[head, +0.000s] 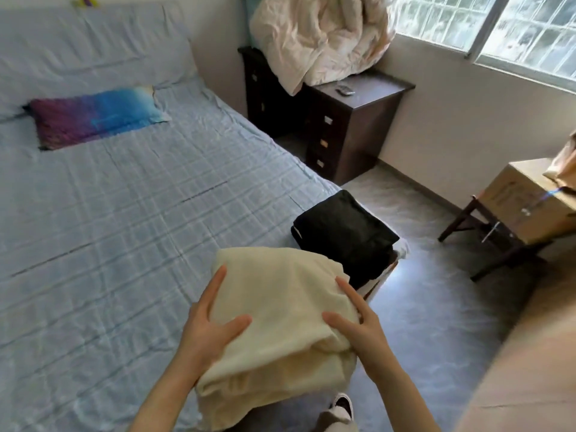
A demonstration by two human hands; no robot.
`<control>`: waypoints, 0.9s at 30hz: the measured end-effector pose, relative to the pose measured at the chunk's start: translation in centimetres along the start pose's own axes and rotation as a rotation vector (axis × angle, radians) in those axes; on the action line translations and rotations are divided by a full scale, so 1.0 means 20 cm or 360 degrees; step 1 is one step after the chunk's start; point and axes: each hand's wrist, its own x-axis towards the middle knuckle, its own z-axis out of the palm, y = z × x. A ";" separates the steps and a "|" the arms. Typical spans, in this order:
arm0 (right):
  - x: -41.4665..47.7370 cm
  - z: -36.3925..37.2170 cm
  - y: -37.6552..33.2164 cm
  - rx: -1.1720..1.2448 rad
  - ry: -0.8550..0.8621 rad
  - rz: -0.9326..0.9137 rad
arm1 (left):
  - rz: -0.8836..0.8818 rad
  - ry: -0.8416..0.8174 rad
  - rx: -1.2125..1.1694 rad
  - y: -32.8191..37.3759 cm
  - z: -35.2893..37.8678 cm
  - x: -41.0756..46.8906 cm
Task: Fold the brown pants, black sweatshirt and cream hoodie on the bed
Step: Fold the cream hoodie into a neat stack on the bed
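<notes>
The bed (124, 229) fills your left from 7 to 12 o'clock. It is bare sheet apart from the rainbow pillow (93, 116) at 10, so you have open room there to set anything down. Your left hand (208, 322) presses the flank of the cream hoodie (280, 307), index finger straight along the side and thumb flat on top; the other fingers are hidden beneath.

The hoodie, a folded bundle, sits over the bed's near corner at 6 o'clock. You have it clasped between both palms, likely so the folds don't spill. Your right hand (358, 319) mirrors the left, thumb and index straight, the rest hidden.

At 1 o'clock from the bundle, the folded black sweatshirt (343, 232) rests on a white-rimmed basket (383, 275) just off the mattress edge. The brown pants aren't visible.
</notes>
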 end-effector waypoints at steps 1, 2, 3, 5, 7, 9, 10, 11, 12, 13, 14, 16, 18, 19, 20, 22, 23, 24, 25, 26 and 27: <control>0.02 -0.06 -0.01 0.0007 0.0005 -0.0001 | 0.0003 -0.0006 0.0000 0.03 0.05 0.01; 0.04 -0.12 -0.02 0.0003 0.0011 -0.0003 | 0.0001 -0.0008 -0.0003 0.06 0.11 0.03; 0.07 -0.19 -0.03 -0.0009 0.0008 -0.0006 | -0.0007 -0.0008 -0.0014 0.08 0.18 0.04; 0.16 -0.34 -0.05 -0.0029 -0.0013 -0.0020 | -0.0013 0.0013 -0.0047 0.13 0.33 0.09; 0.27 -0.50 -0.08 -0.0059 -0.0044 -0.0028 | -0.0011 0.0042 -0.0089 0.18 0.49 0.15; 0.41 -0.66 -0.10 -0.0084 -0.0079 -0.0025 | 0.0023 0.0073 -0.0127 0.22 0.66 0.22; 0.49 -0.74 -0.11 -0.0107 -0.0107 -0.0024 | 0.0016 0.0093 -0.0160 0.25 0.76 0.25; 0.57 -0.82 -0.13 -0.0133 -0.0152 -0.0028 | -0.0003 0.0122 -0.0198 0.28 0.85 0.28; 0.66 -0.90 -0.16 -0.0158 -0.0194 -0.0036 | -0.0020 0.0154 -0.0225 0.31 0.94 0.32; 0.73 -0.96 -0.18 -0.0186 -0.0222 -0.0044 | -0.0039 0.0183 -0.0239 0.33 1.02 0.35; 0.81 -1.02 -0.21 -0.0220 -0.0239 -0.0050 | -0.0066 0.0211 -0.0256 0.36 1.10 0.39; 0.97 -1.13 -0.27 -0.0274 -0.0297 -0.0063 | -0.0112 0.0272 -0.0329 0.41 1.23 0.47; 1.14 -1.20 -0.33 -0.0315 -0.0370 -0.0066 | -0.0141 0.0310 -0.0386 0.46 1.33 0.57; 1.22 -1.21 -0.36 -0.0337 -0.0405 -0.0083 | -0.0150 0.0330 -0.0404 0.47 1.36 0.62; 1.30 -1.22 -0.39 -0.0361 -0.0437 -0.0108 | -0.0157 0.0348 -0.0417 0.49 1.39 0.67; 1.46 -1.21 -0.43 -0.0412 -0.0492 -0.0165 | -0.0176 0.0385 -0.0423 0.51 1.42 0.78; 1.55 -1.19 -0.45 -0.0443 -0.0517 -0.0194 | -0.0189 0.0398 -0.0425 0.51 1.43 0.85; 1.64 -1.18 -0.45 -0.0473 -0.0539 -0.0216 | -0.0200 0.0394 -0.0425 0.50 1.43 0.92; 1.72 -1.18 -0.45 -0.0496 -0.0554 -0.0226 | -0.0208 0.0372 -0.0423 0.48 1.44 0.99; 1.81 -1.17 -0.44 -0.0516 -0.0560 -0.0225 | -0.0218 0.0338 -0.0419 0.46 1.45 1.05; 1.89 -1.17 -0.43 -0.0537 -0.0556 -0.0216 | -0.0233 0.0301 -0.0410 0.43 1.46 1.11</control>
